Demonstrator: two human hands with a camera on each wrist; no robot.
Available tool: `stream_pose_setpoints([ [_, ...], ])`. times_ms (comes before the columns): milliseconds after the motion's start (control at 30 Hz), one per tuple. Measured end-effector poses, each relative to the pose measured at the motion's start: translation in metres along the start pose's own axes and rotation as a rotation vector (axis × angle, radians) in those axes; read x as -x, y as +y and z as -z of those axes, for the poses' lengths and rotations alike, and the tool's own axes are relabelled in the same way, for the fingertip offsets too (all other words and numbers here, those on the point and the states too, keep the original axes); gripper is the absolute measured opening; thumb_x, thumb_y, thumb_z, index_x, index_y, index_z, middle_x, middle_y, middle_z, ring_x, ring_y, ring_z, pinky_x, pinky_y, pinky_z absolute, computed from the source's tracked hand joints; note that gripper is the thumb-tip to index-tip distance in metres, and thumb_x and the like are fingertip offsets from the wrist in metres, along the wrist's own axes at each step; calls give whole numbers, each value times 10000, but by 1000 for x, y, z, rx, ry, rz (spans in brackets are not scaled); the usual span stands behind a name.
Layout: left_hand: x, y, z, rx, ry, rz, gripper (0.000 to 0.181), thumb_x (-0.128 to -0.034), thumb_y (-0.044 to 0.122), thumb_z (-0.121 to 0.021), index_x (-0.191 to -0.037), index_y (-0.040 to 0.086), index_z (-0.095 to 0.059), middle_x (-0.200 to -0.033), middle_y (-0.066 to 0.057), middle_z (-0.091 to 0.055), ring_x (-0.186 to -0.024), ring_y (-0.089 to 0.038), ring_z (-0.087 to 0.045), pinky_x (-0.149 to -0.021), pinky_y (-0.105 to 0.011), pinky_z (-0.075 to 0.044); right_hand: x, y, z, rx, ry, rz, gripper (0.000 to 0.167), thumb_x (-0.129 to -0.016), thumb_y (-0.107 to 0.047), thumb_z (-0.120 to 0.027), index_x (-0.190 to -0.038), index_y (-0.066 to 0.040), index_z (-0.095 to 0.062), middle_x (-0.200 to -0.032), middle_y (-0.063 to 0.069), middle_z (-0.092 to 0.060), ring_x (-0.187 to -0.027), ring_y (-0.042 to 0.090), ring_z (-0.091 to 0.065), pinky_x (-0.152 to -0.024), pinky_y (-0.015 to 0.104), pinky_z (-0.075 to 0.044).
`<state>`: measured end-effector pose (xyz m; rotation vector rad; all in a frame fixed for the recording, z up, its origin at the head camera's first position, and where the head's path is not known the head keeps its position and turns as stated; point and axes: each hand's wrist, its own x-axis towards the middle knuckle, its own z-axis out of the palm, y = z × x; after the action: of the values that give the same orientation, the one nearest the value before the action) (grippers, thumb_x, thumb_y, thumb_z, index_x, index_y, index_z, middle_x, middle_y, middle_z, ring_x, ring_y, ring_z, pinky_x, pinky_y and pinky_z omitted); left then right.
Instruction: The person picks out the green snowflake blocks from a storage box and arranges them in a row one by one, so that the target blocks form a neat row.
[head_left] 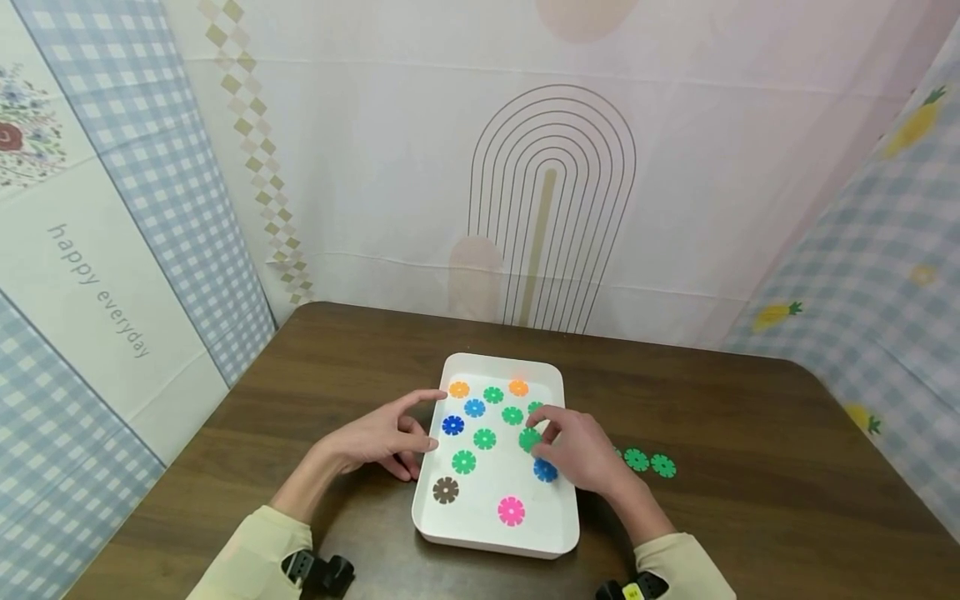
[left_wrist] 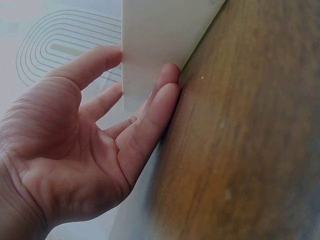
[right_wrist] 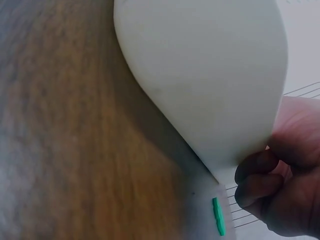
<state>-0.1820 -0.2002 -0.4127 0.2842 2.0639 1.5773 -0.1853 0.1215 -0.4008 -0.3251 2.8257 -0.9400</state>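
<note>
A white tray (head_left: 495, 533) holds notched plastic discs in several colours. At its right side, my right hand (head_left: 581, 450) reaches over the rim, thumb and index finger about a green disc (head_left: 528, 439). In the right wrist view, that hand's other fingers (right_wrist: 260, 175) are curled outside the tray wall (right_wrist: 210, 75), which hides the fingertips inside. My left hand (head_left: 382, 435) is at the left rim, index finger and thumb extended to it. The left wrist view shows the left hand's lower fingers (left_wrist: 145, 120) loosely against the outer wall (left_wrist: 155, 40).
Outside the tray on the right, green discs (head_left: 663, 465) lie in a row on the brown wooden table (head_left: 750, 500), partly hidden by my right hand. Inside are a pink disc (head_left: 512, 511), a brown disc (head_left: 446, 490) and orange, blue and green ones. A patterned cloth (head_left: 375, 167) hangs behind.
</note>
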Motion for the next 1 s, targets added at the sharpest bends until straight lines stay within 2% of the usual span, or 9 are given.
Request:
stream_pose_setpoints([
  [267,1,1,1,0,0,5,801,-982,207,-757,-1648,261,-315,-984,-153,-661,-707,-227,-728,-628,-349,-635,0,0,2,-53,0,-29,287,-916,-121,-818,-1185,-187,-741,-873,25,-672,-758,180,-602,-649,308,-561],
  [467,2,3,0,0,-1,8,800,-983,195,-751,-1649,254,-312,-989,-156,-661,-707,-228,-727,-631,-352,-636,0,1,8,-96,28,-25,288,-920,-129,-816,-1191,-197,-746,-879,18,-677,-788,188,-593,-674,308,-533],
  [633,1,3,-1,-6,6,8,794,-980,186,-751,-1642,261,-321,-997,-159,-662,-701,-227,-725,-629,-356,-636,2,1,22,-154,63,-5,288,-929,-142,-815,-1205,-170,-738,-880,21,-693,-788,202,-579,-669,306,-511],
  [800,1,2,-2,-2,4,6,799,-978,172,-748,-1645,258,-316,-982,-155,-665,-695,-225,-725,-624,-353,-634,7,4,40,-219,101,26,320,-936,-155,-813,-1240,-121,-718,-891,38,-720,-800,205,-621,-678,293,-550],
  [1000,1,3,-2,-6,8,8,800,-978,163,-741,-1646,259,-312,-967,-154,-667,-690,-225,-724,-624,-350,-630,16,21,58,-280,116,51,343,-948,-191,-804,-1261,-92,-703,-924,65,-758,-825,286,-676,-696,359,-592],
])
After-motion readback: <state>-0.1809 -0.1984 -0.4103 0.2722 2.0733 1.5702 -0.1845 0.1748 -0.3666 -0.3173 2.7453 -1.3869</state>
